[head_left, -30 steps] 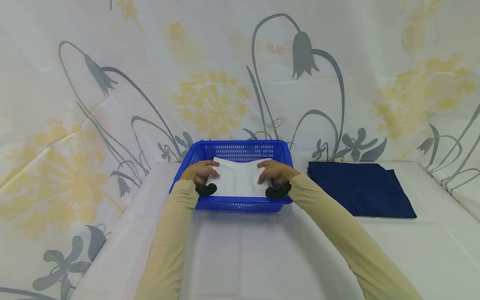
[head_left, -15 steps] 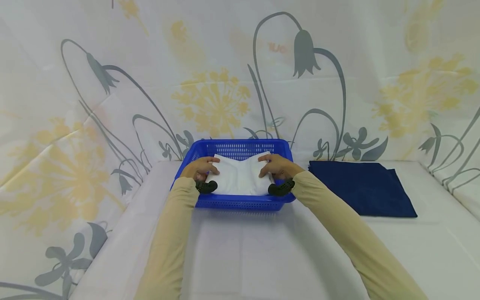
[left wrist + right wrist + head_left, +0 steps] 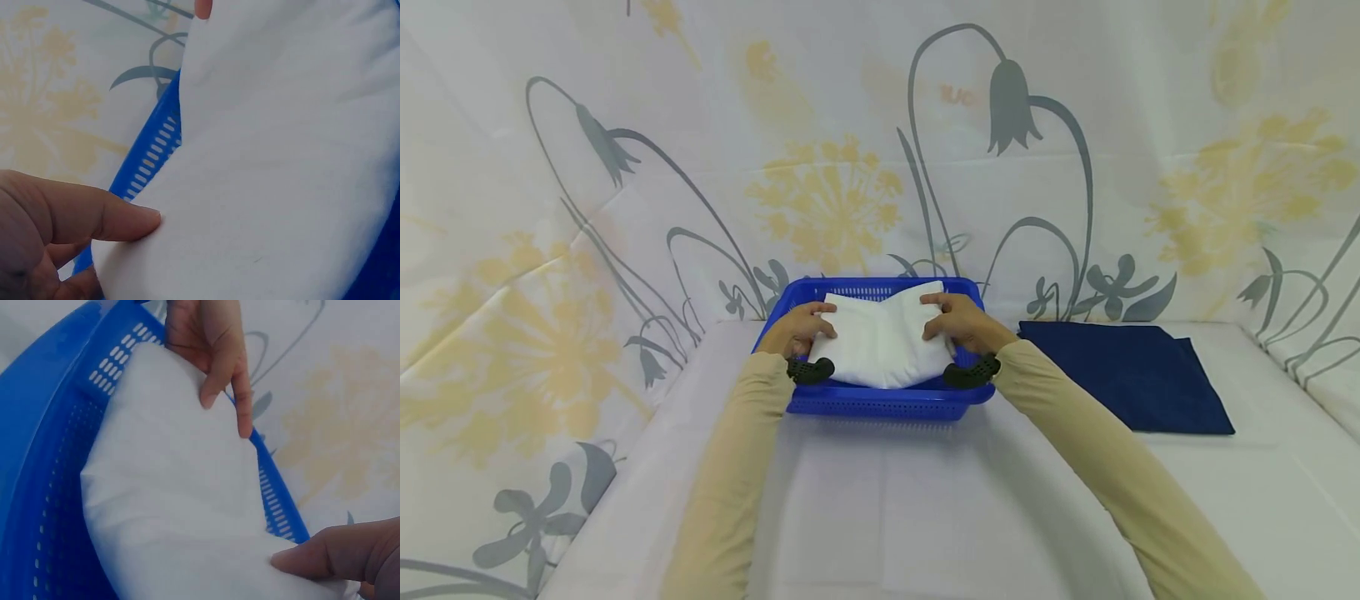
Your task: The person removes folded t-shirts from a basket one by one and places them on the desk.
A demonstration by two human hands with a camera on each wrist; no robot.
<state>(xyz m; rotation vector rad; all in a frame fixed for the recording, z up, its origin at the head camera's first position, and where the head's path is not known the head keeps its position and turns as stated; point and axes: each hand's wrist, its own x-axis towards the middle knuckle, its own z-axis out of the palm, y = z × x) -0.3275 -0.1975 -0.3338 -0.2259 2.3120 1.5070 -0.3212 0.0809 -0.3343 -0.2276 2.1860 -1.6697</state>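
Note:
A folded white cloth (image 3: 880,343) hangs between my two hands at the mouth of a blue plastic basket (image 3: 880,407), its middle dipping lower than its far corners. My left hand (image 3: 797,328) grips the cloth's left side, thumb on top. On the opposite side my right hand (image 3: 961,323) pinches the cloth, also with the thumb over it. In the right wrist view the cloth (image 3: 169,462) bulges and creases above the basket's perforated wall (image 3: 115,359). Fingers beneath the cloth are mostly hidden.
A folded navy cloth (image 3: 1123,379) lies on the white-covered table (image 3: 880,517) to the right of the basket. Behind the basket rises a floral-printed sheet (image 3: 820,108). Dark bands (image 3: 811,371) sit at both wrists.
Both hands have raised the white cloth out of the basket's depth, the right side higher. Its near edge has come away from the front rim, showing more blue there. The navy cloth stays put.

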